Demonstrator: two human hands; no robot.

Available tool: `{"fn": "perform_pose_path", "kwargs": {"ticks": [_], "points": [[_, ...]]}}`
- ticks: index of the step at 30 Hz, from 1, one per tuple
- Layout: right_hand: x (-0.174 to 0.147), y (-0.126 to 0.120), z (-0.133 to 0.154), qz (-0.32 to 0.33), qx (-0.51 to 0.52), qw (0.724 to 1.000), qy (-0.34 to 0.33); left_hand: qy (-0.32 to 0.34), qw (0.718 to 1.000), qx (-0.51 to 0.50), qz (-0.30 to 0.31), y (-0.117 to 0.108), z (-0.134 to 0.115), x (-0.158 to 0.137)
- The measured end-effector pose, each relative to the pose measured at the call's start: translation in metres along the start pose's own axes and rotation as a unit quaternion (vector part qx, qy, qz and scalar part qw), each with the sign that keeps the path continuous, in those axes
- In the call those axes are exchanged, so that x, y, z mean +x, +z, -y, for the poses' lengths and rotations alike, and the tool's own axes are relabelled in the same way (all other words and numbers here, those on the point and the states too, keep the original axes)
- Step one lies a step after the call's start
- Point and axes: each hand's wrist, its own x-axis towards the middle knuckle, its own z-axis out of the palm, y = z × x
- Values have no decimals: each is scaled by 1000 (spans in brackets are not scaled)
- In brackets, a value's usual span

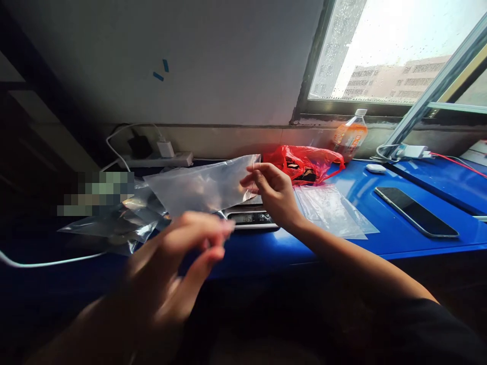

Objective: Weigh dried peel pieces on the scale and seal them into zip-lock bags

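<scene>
A clear plastic bag (198, 187) stretches above and behind a digital scale (253, 219), covering part of its top. My right hand (276, 192) is closed at the bag's right edge, with thumb and fingertips against the film. In the foreground my left hand (182, 258) is blurred by motion, its fingers curled and its thumb near them. Whatever may be between those fingers is too smeared to make out. Digits are lit on the scale's display, beside its buttons.
Left lie shiny filled bags (140, 213), near a power strip (182, 159) with a charger. Behind my right hand is a red plastic bag (308, 157) with dark items. Flat clear bags (335, 208), a phone (416, 210), an earbud case (375, 168) and an orange drink bottle (350, 136) are right.
</scene>
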Motion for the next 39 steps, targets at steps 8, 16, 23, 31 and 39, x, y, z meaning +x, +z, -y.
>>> {"fn": "perform_pose_path", "kwargs": {"ticks": [8, 16, 23, 31, 39], "points": [[7, -14, 11, 195, 46, 979, 33, 43, 967, 237, 87, 56, 48, 86], [18, -18, 25, 272, 70, 959, 32, 93, 963, 240, 80, 59, 64, 90], [55, -58, 17, 119, -173, 972, -104, 30, 973, 228, 19, 54, 91, 86], [58, -97, -30, 267, -439, 851, -108, 4, 982, 178, 67, 54, 117, 93], [44, -76, -12, 246, -571, 771, -135, -70, 991, 80, -78, 29, 131, 69]]}}
